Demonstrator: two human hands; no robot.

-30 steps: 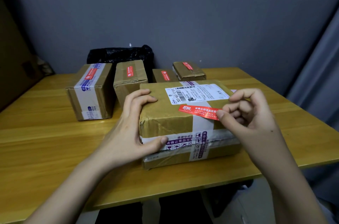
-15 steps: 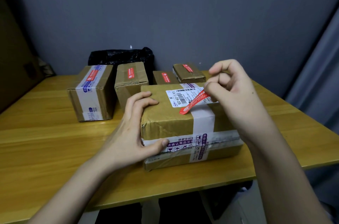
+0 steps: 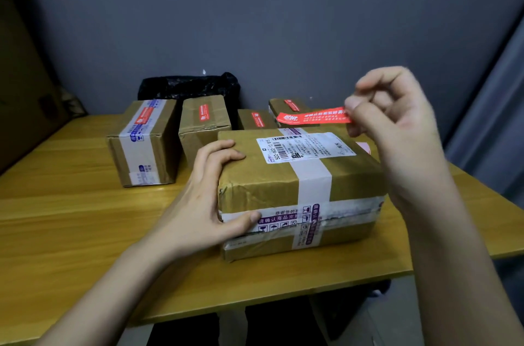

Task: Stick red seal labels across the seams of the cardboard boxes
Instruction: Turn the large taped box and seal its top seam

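Red and printed with white text, the label [image 3: 313, 118] hung in the air right of centre, pinched at one end between thumb and fingertips of the right hand [image 3: 397, 130] — the other fingers loosely curled — and it floated clear above the far edge of the box [image 3: 297, 192], touching nothing. The left hand [image 3: 204, 204] gripped the box's near-left corner, fingers hooked over the top and thumb pressed on the front face, pinning it to the surface [image 3: 71, 218].

Four smaller boxes [image 3: 143, 141] stood in a row in the upper middle of the frame, each already wearing a red strip.

To do this step well, I judged the label ought to be brought down crosswise over the pale tape band that ran along the top — below the white shipping slip [image 3: 304, 147], so the barcode stayed readable. Landing the free end first and smoothing toward the pinched end would likely keep out wrinkles; the left hand's hold should stop the box sliding.
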